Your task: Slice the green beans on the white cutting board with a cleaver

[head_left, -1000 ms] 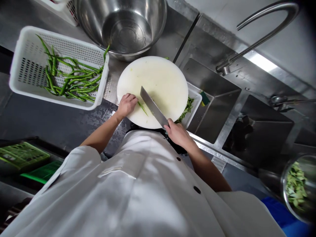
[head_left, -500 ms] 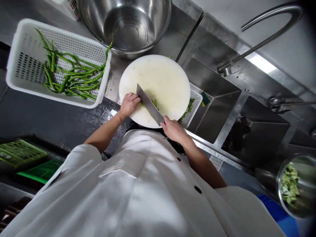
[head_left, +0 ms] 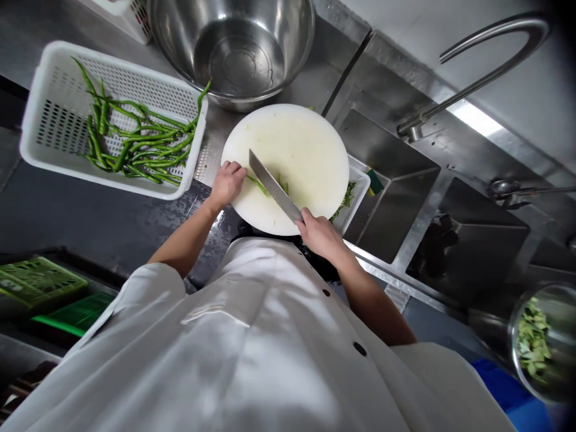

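My right hand (head_left: 318, 233) is wrapped round the handle of a broad knife (head_left: 275, 191), whose blade slants over the round white cutting board (head_left: 306, 144). At the board's left edge my left hand (head_left: 228, 182) has its fingers closed on the end of a green pepper (head_left: 258, 185) that reaches toward the blade. Cut green pieces (head_left: 283, 185) lie on the board just behind the knife, partly hidden by it. To the left, a white perforated basket (head_left: 38, 141) holds several long green peppers (head_left: 148, 144).
A large steel bowl (head_left: 243, 54) stands behind the board. Right of the board, a white basket (head_left: 359, 195) holds cut green pieces, beside a sink (head_left: 382, 192) and a curved faucet (head_left: 477, 78). A bowl of cut greens (head_left: 533, 339) is at the far right.
My left hand has moved left, away from the blade, and more of the pepper shows between them. The board and baskets appear slightly shifted right in the view.
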### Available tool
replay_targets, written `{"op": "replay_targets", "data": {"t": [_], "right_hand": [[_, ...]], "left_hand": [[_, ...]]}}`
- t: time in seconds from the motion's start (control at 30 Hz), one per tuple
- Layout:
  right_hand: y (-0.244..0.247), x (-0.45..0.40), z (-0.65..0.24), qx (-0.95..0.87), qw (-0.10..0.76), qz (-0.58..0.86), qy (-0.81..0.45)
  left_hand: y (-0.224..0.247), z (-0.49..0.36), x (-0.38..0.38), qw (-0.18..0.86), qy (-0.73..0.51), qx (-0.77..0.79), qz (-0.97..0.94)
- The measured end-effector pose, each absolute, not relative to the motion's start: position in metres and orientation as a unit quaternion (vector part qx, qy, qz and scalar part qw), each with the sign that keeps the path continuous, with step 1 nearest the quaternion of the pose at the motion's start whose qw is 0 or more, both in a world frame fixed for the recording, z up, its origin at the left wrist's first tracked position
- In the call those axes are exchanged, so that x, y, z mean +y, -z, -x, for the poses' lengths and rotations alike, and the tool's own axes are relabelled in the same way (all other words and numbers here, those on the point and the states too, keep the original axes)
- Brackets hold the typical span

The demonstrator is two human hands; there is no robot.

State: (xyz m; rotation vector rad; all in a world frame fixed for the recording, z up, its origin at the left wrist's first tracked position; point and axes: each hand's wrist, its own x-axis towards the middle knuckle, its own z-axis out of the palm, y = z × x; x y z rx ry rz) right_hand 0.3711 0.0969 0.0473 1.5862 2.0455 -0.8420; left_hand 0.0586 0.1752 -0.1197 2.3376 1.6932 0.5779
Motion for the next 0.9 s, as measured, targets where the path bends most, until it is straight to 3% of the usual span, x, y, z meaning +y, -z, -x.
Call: {"op": "replay_targets", "data": {"t": [0.17, 0.3, 0.47, 0.6, 0.73, 0.9], "right_hand": [[-0.028, 0.114, -0.35, 0.747, 0.198, -0.552, 0.313], [-0.037, 0.114, -0.367, 0.757, 0.19, -0.552, 0.296], [-0.036, 0.089, -0.372, 0.759, 0.154, -0.548, 0.317], [0.003, 0.08, -0.339, 0.704, 0.046, -0.554, 0.441], [0.034, 0.082, -0.351, 0.542, -0.078, -0.625, 0.555], [0.044, 0.094, -0.443, 0.409, -0.219, -0.722, 0.514]], "left_hand": [[0.121, -0.067, 0.172, 0.112, -0.168, 0.572, -0.795], [0.106, -0.061, 0.161, 0.111, -0.222, 0.617, -0.746], [0.078, 0.013, 0.157, 0.062, -0.272, 0.737, -0.615], [0.068, 0.102, 0.168, 0.084, -0.165, 0.831, -0.525], [0.074, 0.158, 0.176, 0.124, -0.017, 0.813, -0.569], [0.081, 0.174, 0.18, 0.179, 0.111, 0.703, -0.679]]}}
